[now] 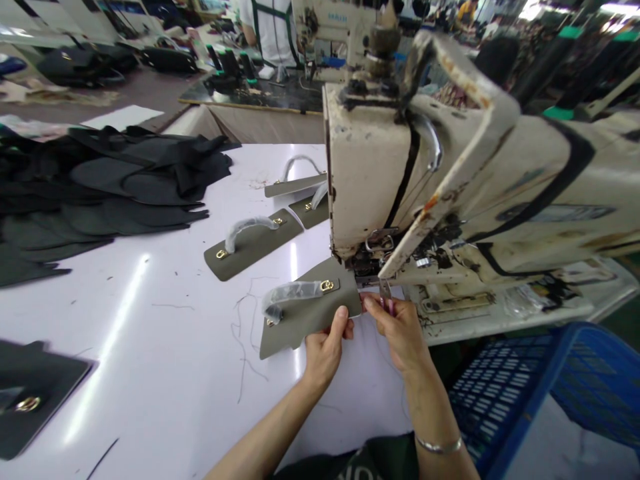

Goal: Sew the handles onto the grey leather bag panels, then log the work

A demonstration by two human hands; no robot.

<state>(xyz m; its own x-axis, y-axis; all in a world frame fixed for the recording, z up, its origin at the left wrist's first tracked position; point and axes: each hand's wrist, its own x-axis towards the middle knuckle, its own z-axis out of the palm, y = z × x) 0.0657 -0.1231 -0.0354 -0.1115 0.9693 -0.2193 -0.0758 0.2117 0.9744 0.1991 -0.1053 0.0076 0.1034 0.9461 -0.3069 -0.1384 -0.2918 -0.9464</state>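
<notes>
My left hand [327, 347] pinches the near edge of an olive-green bag panel [310, 317], thumb on top. On that panel sits a carrying handle [295, 291] wrapped in clear plastic, with gold-coloured hardware at its ends. Closed around small thread snips [385, 297] with a pinkish grip, my right hand [397, 330] is at the panel's right corner; its fingertips are close to the edge. The panel's far side lies by the needle area of a worn cream sewing machine [370, 160], whose head hides part of it.
More handled panels [255, 243] lie beyond on the white table [175, 347]. Dark cut pieces [120, 173] are heaped at left, and a dark panel [35, 393] lies at near left. A blue plastic basket [520, 380] stands at right. Behind, a person [275, 30] is near another machine.
</notes>
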